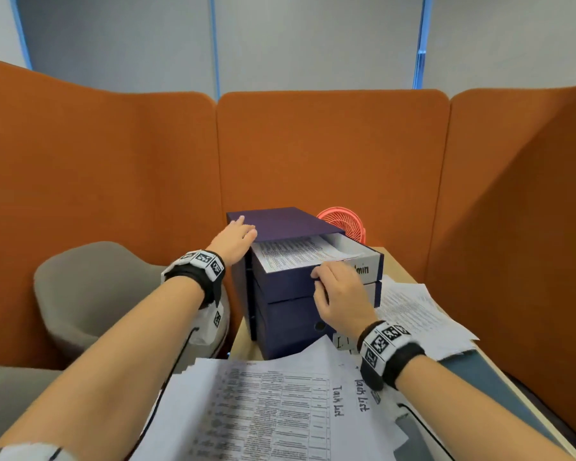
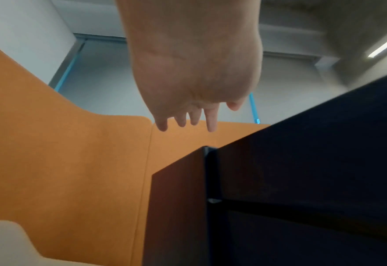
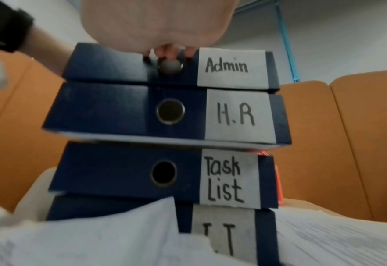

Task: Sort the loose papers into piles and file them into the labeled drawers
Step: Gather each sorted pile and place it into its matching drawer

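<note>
A dark blue drawer unit stands on the desk. Its top drawer, labelled Admin, is pulled partly out, with printed sheets lying inside. My right hand grips the top front edge of that drawer, fingers curled just above its ring hole. My left hand rests flat, fingers straight, on the unit's top left corner. Below are drawers labelled H.R, Task List and I.T, all closed.
A pile of loose papers marked Task List lies in front of the unit, and another pile to its right. A red fan stands behind. Orange partitions enclose the desk; a grey chair sits left.
</note>
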